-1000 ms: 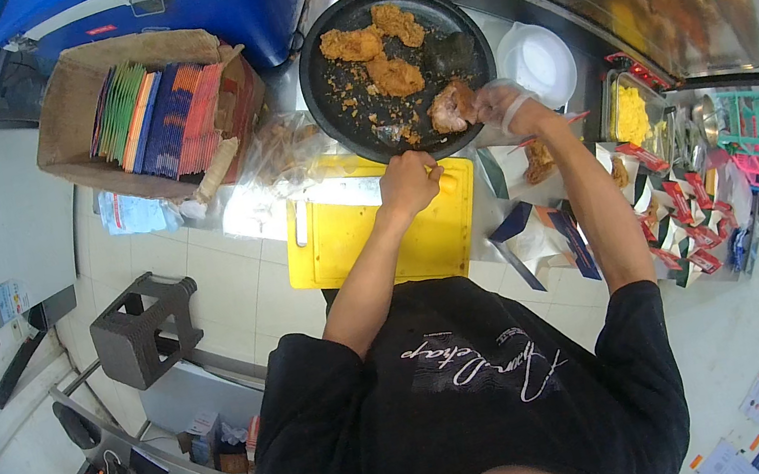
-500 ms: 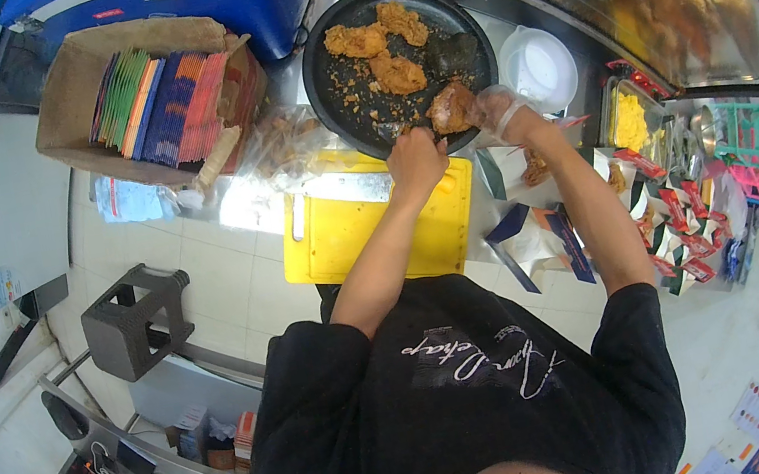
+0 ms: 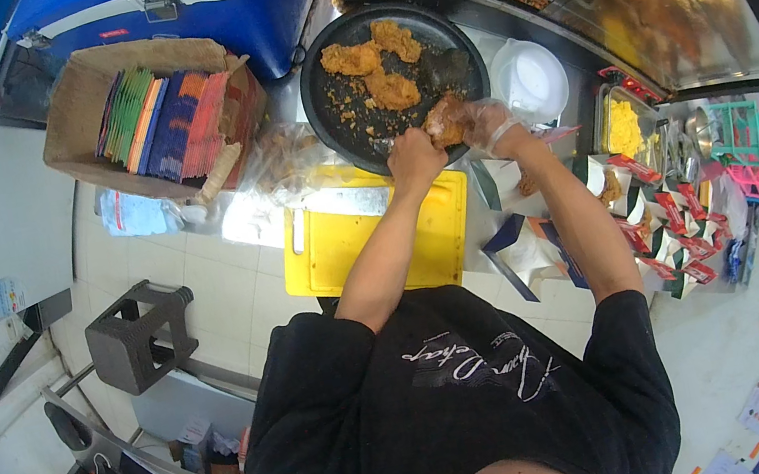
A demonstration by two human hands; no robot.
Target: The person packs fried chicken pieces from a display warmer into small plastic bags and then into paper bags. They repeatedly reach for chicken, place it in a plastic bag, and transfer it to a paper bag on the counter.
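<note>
The chicken piece (image 3: 447,122) was inside the black pan (image 3: 327,109), at the edge nearest the person, and both hands were at it. From where I stood, the right hand (image 3: 487,125), in a clear plastic glove, was grasping it from the right. The bare left hand (image 3: 415,162) was curled over the pan's near edge, fingertips close against the piece; I could not tell whether they pinched it or held something hidden.

I took the step in hand to be work on this one piece within the pan, not yet finished. As I judged it, the next move called for a firm gloved grip and careful left fingers, with the piece kept over the pan to catch crumbs.

I counted one piece at the hands and three fried pieces (image 3: 392,89) lying farther up the pan, with crumbs too many to count. There was one yellow cutting board (image 3: 326,251) just below the pan, one white bowl (image 3: 528,74) to its right, and one cardboard box (image 3: 71,129) of colorful folded cartons (image 3: 161,123), their number unclear.
</note>
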